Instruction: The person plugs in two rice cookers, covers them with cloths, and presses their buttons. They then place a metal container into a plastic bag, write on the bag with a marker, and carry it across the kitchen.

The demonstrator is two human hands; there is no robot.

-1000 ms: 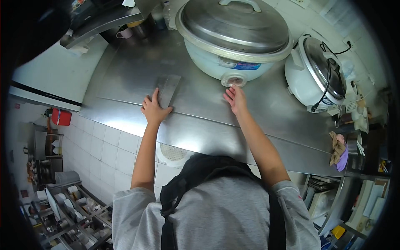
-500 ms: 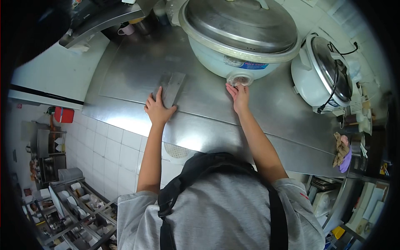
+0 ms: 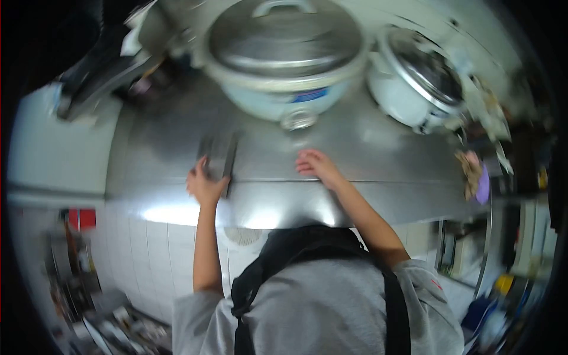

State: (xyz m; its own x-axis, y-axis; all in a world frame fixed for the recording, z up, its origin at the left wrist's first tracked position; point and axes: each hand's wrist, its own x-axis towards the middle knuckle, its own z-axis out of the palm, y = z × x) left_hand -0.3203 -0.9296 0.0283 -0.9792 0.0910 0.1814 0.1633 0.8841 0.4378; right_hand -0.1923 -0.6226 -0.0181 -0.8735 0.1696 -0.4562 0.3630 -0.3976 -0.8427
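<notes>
My left hand (image 3: 205, 184) lies at the near end of a narrow metal piece with straight raised sides (image 3: 231, 155) on the steel counter. Its fingers are spread, with the index finger along the left side and the thumb at the right. In front of the big rice cooker (image 3: 269, 97), my right hand (image 3: 318, 165) hovers over the counter, apart from the cooker. Its fingers are loosely bent, and nothing shows in them. A round clear cup-like fitting (image 3: 299, 120) sits low on the cooker's front, beyond my right fingertips. The view is blurred.
A smaller white rice cooker (image 3: 408, 83) stands to the right of the big one. The steel counter (image 3: 266, 198) has a seam along its front. Cloths (image 3: 473, 177) hang at its right end. Racks with dishes (image 3: 124, 331) are at lower left.
My right hand has left the round fitting on the cooker and drawn back toward me. My left hand stays by the metal piece. The whole view has shifted and turned.
</notes>
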